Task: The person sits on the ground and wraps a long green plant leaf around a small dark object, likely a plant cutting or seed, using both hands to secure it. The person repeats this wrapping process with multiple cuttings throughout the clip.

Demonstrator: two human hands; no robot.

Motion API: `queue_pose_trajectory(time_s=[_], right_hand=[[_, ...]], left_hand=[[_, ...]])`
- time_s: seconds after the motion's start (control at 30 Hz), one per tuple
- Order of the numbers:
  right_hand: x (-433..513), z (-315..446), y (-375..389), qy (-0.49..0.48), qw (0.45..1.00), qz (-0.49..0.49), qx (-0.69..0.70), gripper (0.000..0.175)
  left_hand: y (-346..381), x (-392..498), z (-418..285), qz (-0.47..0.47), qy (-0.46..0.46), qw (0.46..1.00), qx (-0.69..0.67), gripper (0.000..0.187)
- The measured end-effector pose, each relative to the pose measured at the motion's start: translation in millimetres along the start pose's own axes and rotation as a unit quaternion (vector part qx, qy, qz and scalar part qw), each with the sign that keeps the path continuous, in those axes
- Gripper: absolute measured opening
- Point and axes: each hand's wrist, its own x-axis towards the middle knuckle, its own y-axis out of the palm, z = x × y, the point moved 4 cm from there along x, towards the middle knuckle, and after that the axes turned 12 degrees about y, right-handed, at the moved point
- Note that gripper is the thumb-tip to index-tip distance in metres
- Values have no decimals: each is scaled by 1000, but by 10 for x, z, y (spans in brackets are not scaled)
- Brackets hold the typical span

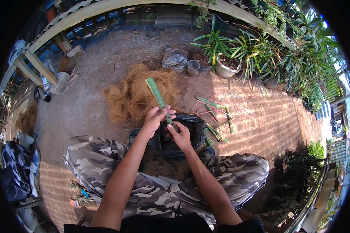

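Observation:
A long, cut green leaf piece, like snake plant, stands tilted between my two hands. My left hand is closed around its middle, with the thumb along the leaf. Lower down, my right hand pinches the darker bottom end between thumb and fingers. Beneath both hands is an opened black plastic bag holding dark material, partly hidden by the hands. Beyond the hands lies a heap of brown coconut fibre. To the right of the bag, several cut green leaf pieces lie on the ground among pink strings.
A white pot with a leafy plant, a clear plastic cup and a plastic bag stand or lie beyond the fibre. Concrete blocks sit by the wooden frame at left. My bent knees flank the black bag.

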Motion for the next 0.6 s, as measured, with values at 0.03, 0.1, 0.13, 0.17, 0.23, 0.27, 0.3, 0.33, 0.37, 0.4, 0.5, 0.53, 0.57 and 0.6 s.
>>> queue_pose_trajectory(time_s=[0.03, 0.1, 0.13, 0.17, 0.23, 0.27, 0.3, 0.33, 0.37, 0.4, 0.5, 0.53, 0.57, 0.6], right_hand=[[4, -25, 5, 39, 998, 29, 45, 26], [1, -56, 39, 81, 988, 83, 103, 28], [-3, -60, 61, 83, 984, 107, 116, 28], [-5, -64, 81, 85, 979, 131, 129, 29], [-3, -77, 85, 65, 991, 87, 81, 30], [-1, -72, 83, 43, 996, 65, 46, 30], [-1, -69, 78, 26, 999, 39, 6, 31], [0, -76, 71, 21, 1000, 23, 1, 32], [2, -85, 64, 20, 1000, 4, -7, 34], [2, -102, 67, 21, 1000, -13, -12, 35], [10, -110, 56, -35, 992, -77, -92, 37], [7, -121, 44, -49, 988, -92, -115, 37], [6, -129, 32, -62, 983, -107, -138, 37], [8, -134, 19, -75, 977, -122, -160, 37]], left_hand=[[2, -1, -22, 6, 5, 1000, -4, 31], [17, -4, -46, 19, -3, 1000, -12, 33], [25, -5, -56, 26, -3, 1000, -9, 34], [26, -7, -63, 22, -6, 1000, -16, 34], [17, -16, -62, 4, -16, 1000, -12, 36], [17, -14, -68, 4, -12, 1000, -19, 35], [12, -12, -65, -1, -16, 1000, -18, 35], [6, -6, -61, -7, -19, 1000, -16, 34], [-9, 8, -57, -27, -16, 999, 4, 33], [-20, 23, -49, -48, -13, 998, 24, 31], [-38, 41, -29, -101, 18, 993, 54, 29], [-51, 40, -21, -122, 22, 990, 62, 29], [-47, 42, -19, -119, 32, 991, 57, 28], [-47, 43, -12, -120, 31, 991, 55, 28]])
